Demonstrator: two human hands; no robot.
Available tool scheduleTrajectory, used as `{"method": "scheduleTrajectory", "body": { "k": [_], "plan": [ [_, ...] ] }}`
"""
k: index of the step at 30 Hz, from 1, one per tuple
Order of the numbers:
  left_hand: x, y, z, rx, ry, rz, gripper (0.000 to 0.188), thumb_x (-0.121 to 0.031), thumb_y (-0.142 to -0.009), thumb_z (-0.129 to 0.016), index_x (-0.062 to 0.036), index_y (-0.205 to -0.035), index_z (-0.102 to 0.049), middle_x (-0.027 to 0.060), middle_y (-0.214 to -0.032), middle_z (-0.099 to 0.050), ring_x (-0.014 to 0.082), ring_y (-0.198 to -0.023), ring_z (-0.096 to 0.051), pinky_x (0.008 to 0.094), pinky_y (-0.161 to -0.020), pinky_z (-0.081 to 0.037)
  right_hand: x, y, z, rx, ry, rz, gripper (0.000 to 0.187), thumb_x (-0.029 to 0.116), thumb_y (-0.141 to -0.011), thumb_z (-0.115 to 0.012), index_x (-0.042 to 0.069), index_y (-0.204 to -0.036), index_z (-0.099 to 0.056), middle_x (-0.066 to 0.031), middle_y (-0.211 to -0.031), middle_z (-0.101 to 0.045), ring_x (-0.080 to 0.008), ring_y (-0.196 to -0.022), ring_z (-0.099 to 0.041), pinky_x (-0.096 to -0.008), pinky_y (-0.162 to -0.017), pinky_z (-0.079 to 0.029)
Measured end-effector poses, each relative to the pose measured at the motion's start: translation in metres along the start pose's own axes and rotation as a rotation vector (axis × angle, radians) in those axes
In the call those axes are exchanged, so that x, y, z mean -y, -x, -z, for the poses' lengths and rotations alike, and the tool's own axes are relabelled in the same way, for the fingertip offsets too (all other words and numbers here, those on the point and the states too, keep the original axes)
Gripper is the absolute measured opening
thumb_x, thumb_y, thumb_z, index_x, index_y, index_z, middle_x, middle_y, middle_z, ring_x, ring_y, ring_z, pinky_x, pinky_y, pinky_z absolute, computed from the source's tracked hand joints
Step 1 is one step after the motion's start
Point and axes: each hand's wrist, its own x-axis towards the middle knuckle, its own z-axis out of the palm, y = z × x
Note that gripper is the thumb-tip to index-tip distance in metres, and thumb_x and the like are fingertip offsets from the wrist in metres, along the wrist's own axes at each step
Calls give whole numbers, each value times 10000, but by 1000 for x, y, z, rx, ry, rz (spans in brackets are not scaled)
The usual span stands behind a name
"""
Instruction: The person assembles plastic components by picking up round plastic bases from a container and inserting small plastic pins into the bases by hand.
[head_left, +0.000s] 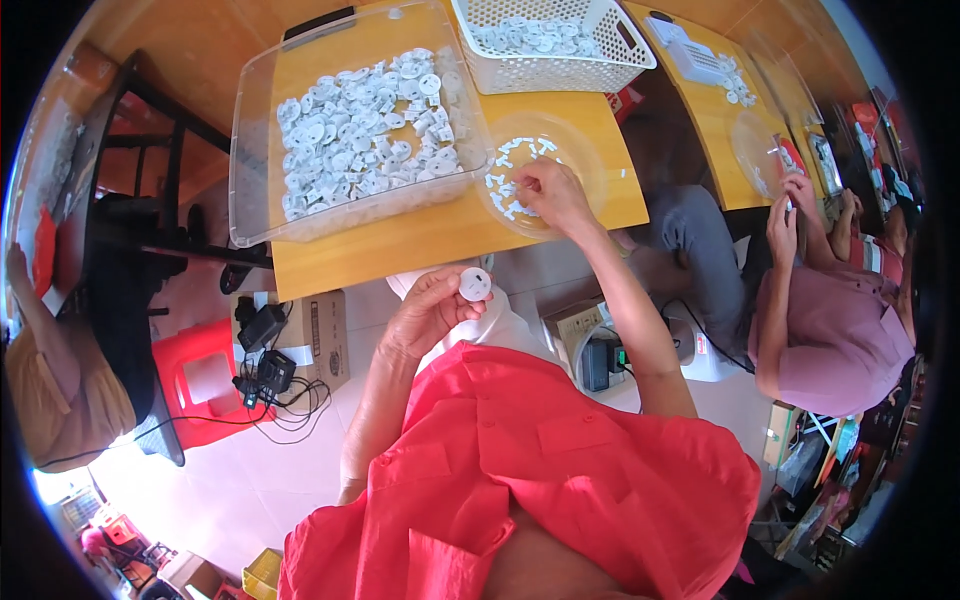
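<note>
Between the thumb and fingers of my left hand (432,312) is a white round plastic part (475,284), its flat face showing a small dark slot. It is held in front of the table's near edge. My right hand (552,192) reaches into a clear round bowl (592,160), fingertips pinched together. Whatever they hold, if anything, is hidden. Small white plastic pieces (512,210) lie scattered in the bowl around my fingers. Left of it stands a large clear bin (258,190) with many white round parts (350,140) piled inside.
A white perforated basket (555,75) with more white parts stands behind the bowl on the wooden table (400,232). At another table (715,125) on the right, a co-worker in a pink shirt (835,345) handles something small. A red stool (200,375) and a cardboard box (325,340) with cables are lower left.
</note>
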Motion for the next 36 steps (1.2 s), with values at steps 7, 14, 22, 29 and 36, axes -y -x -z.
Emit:
{"method": "scheduleTrajectory", "body": {
  "k": [7, 14, 22, 29, 36],
  "plan": [
    [0, 2, 3, -12, -6, 7, 366, -225, -901, -505, 78, -1105, -524, 156, -921, -622, 172, -770, -626, 261, -700, -532, 1, -12, -13, 171, 100, -8, 75, 64, -710, -640, 41, -773, -605, -141, -824, -546, -312, -809, -568, -404, -719, -446],
    [-1, 0, 4, 1, 5, 11, 371, -228, -903, -501, 81, -1109, -520, 158, -920, -622, 176, -773, -630, 258, -699, -534, -6, -5, -22, 10, 205, 188, 76, 28, -741, -594, -3, -756, -526, -136, -739, -543, -301, -707, -563, -366, -629, -442],
    [-4, 1, 5, -3, 3, 1, 382, -236, -903, -500, 86, -1108, -516, 167, -918, -621, 180, -769, -634, 260, -695, -540, -16, -1, -11, 119, -463, -84, 85, -10, -821, -538, 16, -870, -602, 3, -667, -551, -52, -606, -496, -214, -541, -409],
    [-6, -2, 1, 8, 1, -28, 393, -243, -901, -504, 89, -1112, -497, 171, -907, -617, 180, -758, -635, 253, -681, -545, -12, 4, -4, 99, -508, -82, 103, -32, -801, -566, 0, -881, -621, -1, -715, -589, -45, -624, -524, -189, -565, -424],
    [-5, -1, 2, -11, 1, -33, 383, -241, -901, -504, 82, -1106, -501, 170, -913, -616, 177, -763, -636, 254, -679, -549, -15, 5, -3, 29, -522, -98, 87, -3, -788, -602, -13, -873, -623, -26, -690, -607, -58, -588, -555, -194, -530, -446]
  ]
}}
